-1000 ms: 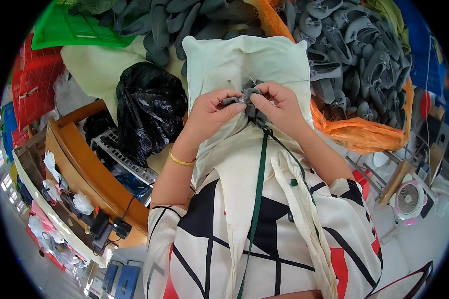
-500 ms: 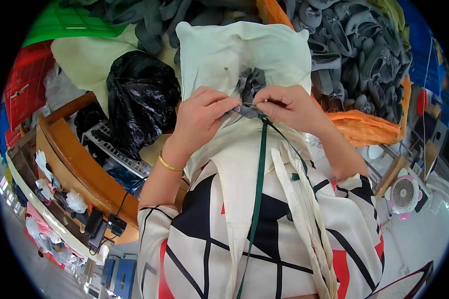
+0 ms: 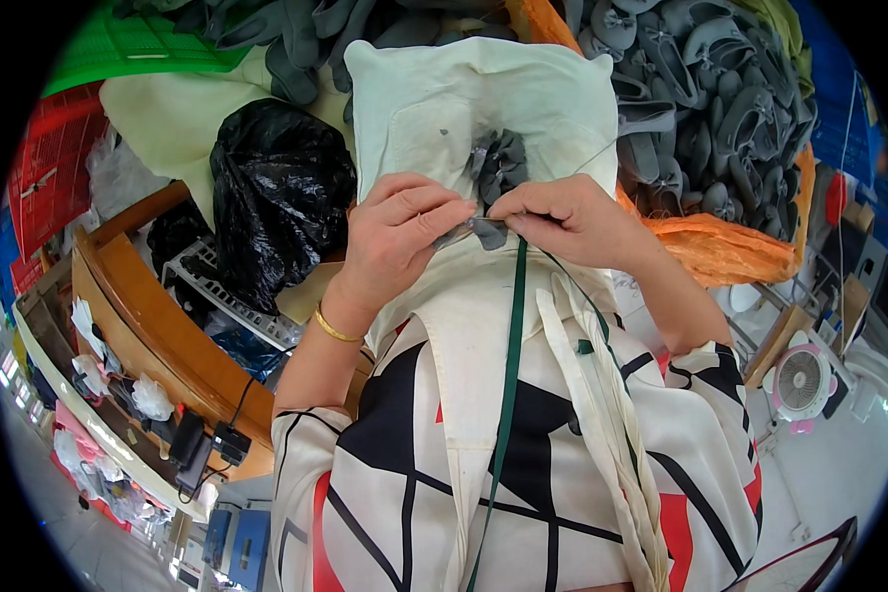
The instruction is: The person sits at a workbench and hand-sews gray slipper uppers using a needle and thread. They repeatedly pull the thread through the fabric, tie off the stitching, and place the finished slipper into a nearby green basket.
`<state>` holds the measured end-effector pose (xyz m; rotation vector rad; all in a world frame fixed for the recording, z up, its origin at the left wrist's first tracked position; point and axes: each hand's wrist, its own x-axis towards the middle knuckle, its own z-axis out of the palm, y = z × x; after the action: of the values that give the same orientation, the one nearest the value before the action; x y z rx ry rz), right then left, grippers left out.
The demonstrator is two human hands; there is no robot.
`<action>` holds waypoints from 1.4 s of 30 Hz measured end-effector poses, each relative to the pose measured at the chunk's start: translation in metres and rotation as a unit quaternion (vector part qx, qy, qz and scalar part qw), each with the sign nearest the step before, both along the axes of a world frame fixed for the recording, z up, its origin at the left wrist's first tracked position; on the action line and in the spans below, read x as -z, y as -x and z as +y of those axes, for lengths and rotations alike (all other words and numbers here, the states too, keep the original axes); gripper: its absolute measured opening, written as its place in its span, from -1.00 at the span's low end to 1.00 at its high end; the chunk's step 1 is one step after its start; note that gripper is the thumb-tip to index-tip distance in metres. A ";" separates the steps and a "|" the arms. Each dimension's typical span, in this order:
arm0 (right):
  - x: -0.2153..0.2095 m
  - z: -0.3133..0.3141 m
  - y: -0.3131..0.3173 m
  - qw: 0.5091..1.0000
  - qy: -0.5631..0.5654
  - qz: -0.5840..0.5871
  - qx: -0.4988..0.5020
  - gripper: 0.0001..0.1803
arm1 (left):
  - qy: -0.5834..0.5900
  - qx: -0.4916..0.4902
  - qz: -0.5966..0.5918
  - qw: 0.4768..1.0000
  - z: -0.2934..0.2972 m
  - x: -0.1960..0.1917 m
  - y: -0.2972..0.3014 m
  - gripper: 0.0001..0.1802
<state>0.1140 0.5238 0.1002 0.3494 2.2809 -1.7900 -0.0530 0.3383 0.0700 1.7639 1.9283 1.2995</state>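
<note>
Over my lap, my left hand [image 3: 402,225] pinches a small grey fabric piece [image 3: 490,235] between thumb and fingertips. Close against it, my right hand [image 3: 574,222] is closed on a thin needle [image 3: 485,218], whose tip meets the fabric. Much of the needle is hidden by the fingers. Just beyond both hands, several grey fabric bows [image 3: 500,163] lie in a bunch on a pale cloth-covered cushion [image 3: 553,99]. A green strap [image 3: 513,345] hangs down from beneath my right hand over the cream apron [image 3: 459,395].
Grey shoes with bows [image 3: 725,109] fill an orange sack [image 3: 730,252] at the far right. A black plastic bag [image 3: 281,197] stands at the left, beside a curved wooden desk [image 3: 138,306]. A green basket [image 3: 138,44] and a small fan [image 3: 801,382] flank the area.
My right hand has turned slightly and its fingertips have come nearer my left hand. More of the bunched grey bows shows beyond them.
</note>
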 end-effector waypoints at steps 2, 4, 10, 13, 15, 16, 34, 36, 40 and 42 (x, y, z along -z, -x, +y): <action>0.001 -0.001 -0.002 1.000 -0.004 0.010 0.001 -0.80 | -0.006 -0.004 0.012 1.000 0.000 0.000 -0.001 -0.58; 0.002 -0.001 -0.003 1.000 -0.002 0.010 0.004 -0.80 | -0.008 -0.007 0.017 1.000 0.000 -0.001 -0.001 -0.58; 0.001 0.001 -0.002 1.000 0.000 0.025 -0.007 -0.79 | -0.008 -0.002 0.012 1.000 -0.001 0.000 -0.001 -0.59; 0.004 0.001 -0.003 0.999 0.008 0.037 -0.010 -0.79 | 0.010 0.027 -0.033 0.999 -0.001 0.002 -0.001 -0.59; 0.010 0.000 -0.004 0.998 0.034 0.042 -0.013 -0.81 | 0.026 0.034 -0.099 0.994 -0.003 0.003 -0.004 -0.60; 0.013 0.001 -0.004 0.997 0.057 0.042 -0.013 -0.82 | 0.033 0.037 -0.132 0.990 -0.004 0.003 -0.005 -0.60; 0.020 -0.016 -0.010 0.975 0.205 -0.049 0.063 -0.86 | 0.091 -0.009 -0.283 0.955 -0.009 -0.005 -0.022 -0.73; 0.019 -0.014 -0.012 0.966 0.243 -0.051 0.067 -0.85 | 0.093 -0.010 -0.337 0.937 -0.009 -0.008 -0.023 -0.77; 0.022 -0.012 -0.018 0.948 0.303 -0.076 0.066 -0.82 | 0.095 0.022 -0.364 0.926 -0.006 -0.009 -0.021 -0.79; 0.023 -0.011 -0.020 0.945 0.310 -0.083 0.060 -0.80 | 0.093 0.020 -0.374 0.923 -0.007 -0.006 -0.024 -0.78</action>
<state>0.1343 0.5126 0.0769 0.4982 1.5031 -2.3105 -0.0292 0.3312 0.0761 0.9840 1.4924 1.4332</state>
